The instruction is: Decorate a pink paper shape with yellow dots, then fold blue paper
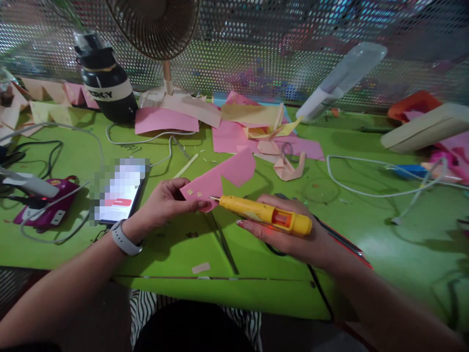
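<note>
My left hand (pixel 170 201) pinches a pink piece of paper (pixel 234 171) by its lower left end, thumb on top. The paper has a notch cut in its lower edge and small pale yellow squares near my thumb. My right hand (pixel 293 239) is wrapped round a yellow hot glue gun (pixel 256 210), whose metal tip points left and lies close to the paper beside my left thumb. Whether the tip touches the paper I cannot tell. Beneath the paper, tweezers (pixel 225 247) lie on the green table (pixel 164 259).
A phone (pixel 122 190) and a purple power strip (pixel 47 203) lie on the left. Behind stand a dark bottle (pixel 110 88) and a fan (pixel 156 24). Folded pink papers (pixel 227 137) and a leaning clear bottle (pixel 344 80) are farther back. A white cable (pixel 366 183) loops on the right.
</note>
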